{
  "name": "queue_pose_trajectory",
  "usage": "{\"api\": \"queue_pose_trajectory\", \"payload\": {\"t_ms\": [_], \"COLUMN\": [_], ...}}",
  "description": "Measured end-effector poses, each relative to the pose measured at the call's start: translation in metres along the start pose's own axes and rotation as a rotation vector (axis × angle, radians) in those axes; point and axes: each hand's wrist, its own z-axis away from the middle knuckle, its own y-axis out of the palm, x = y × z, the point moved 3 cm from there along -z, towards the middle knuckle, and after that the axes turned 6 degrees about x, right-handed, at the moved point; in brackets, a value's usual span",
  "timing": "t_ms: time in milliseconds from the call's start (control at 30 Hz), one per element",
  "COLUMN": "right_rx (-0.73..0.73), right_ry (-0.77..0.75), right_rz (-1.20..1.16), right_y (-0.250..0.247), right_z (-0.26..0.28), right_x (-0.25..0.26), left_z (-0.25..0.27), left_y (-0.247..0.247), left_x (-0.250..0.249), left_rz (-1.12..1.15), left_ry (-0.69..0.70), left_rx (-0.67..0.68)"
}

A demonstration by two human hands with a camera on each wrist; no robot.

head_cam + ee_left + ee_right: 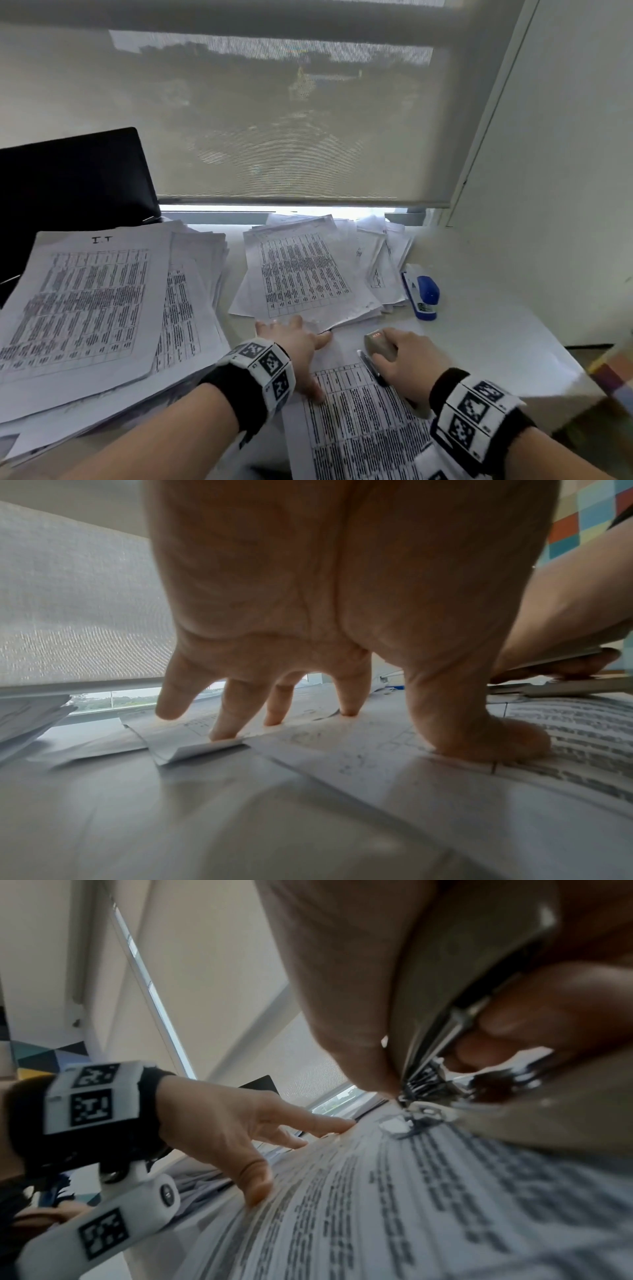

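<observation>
stapler (376,339): grey, on top corner of printed sheets (359,438), at front of desk (486,329).
right hand (409,365): fingers curled round stapler.
left hand (296,346): fingers straight and spread, thumb pressing printed sheets.
blue stapler (423,293): apart, beside paper piles (301,274).

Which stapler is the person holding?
The grey stapler, gripped by the right hand at the top of the nearest sheet. The blue stapler lies untouched farther back, beside a paper pile.
</observation>
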Motion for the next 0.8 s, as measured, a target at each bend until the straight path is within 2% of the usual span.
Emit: {"api": "queue_pose_trajectory", "payload": {"t_ms": [233, 500, 700, 800], "right_rx": [-0.076, -0.080, -0.054, -0.054], "right_ry": [0.056, 0.046, 0.050, 0.046], "right_rz": [-0.059, -0.067, -0.046, -0.036], "right_y": [0.005, 0.005, 0.006, 0.005], "right_z": [-0.014, -0.007, -0.003, -0.006], "right_x": [0.021, 0.017, 0.010, 0.012], "left_z": [0.005, 0.010, 0.007, 0.005], "left_y": [-0.004, 0.002, 0.000, 0.001], "left_x": [-0.001, -0.003, -0.012, -0.011], "left_rz": [0.011, 0.050, -0.031, -0.027], "left_ry": [-0.006, -0.030, 0.099, 0.114], "left_rx": [0.025, -0.018, 0.059, 0.089]}}
